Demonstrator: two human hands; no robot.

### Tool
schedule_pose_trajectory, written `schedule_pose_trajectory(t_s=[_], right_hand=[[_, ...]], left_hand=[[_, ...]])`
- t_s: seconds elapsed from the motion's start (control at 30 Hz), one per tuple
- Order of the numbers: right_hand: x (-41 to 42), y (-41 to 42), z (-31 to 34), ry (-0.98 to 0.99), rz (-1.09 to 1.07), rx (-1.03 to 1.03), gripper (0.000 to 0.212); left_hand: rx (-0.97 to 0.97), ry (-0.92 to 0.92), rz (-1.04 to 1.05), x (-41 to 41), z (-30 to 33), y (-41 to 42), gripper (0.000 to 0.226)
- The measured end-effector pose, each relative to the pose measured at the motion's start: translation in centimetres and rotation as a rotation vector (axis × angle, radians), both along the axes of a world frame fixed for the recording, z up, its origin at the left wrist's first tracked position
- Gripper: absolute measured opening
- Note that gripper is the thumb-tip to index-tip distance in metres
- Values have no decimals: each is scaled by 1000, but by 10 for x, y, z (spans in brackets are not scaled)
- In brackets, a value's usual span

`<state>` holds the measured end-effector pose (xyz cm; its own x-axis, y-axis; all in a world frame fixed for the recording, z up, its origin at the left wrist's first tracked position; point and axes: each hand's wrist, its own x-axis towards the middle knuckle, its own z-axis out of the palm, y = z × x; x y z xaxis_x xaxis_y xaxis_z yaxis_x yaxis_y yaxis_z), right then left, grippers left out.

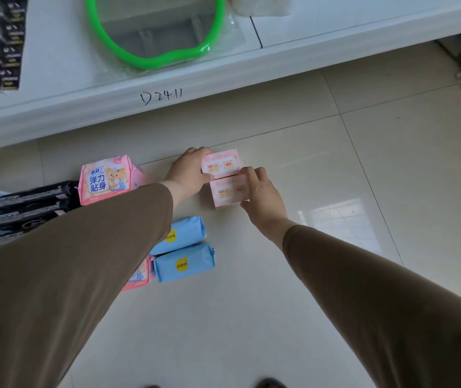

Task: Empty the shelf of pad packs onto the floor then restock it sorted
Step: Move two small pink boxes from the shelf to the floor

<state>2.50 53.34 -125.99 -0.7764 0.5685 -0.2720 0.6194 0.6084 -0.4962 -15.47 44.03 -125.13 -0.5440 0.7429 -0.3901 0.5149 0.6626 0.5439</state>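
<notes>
Hands bracket two small pink packs (225, 177) on the floor tiles (335, 169): the left hand (191, 170) grips the farther pack's side, the right hand (260, 191) pinches the nearer one's edge. Likely they are being squared together as one kind, apart from the blue packs (183, 249) nearer the person than the left hand and the black packs (32, 204) out to its left.

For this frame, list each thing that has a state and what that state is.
Left hand: grips the far light pink pack.
Right hand: grips the near light pink pack.
Two light pink packs: touching, on the floor.
Pink bear pack: upright on the floor.
Blue packs: two, side by side on the floor.
Black packs: stacked on the floor.
Shelf: holds a green ring, no pad packs visible.
</notes>
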Motion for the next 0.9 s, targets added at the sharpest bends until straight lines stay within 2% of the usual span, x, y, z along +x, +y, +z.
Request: schedule_pose_trajectory(t_s=[0.9], right_hand=[[-8, -2, -2, -38, 31, -12, 80]], left_hand=[[-49, 40, -50, -1, 8, -7, 58]])
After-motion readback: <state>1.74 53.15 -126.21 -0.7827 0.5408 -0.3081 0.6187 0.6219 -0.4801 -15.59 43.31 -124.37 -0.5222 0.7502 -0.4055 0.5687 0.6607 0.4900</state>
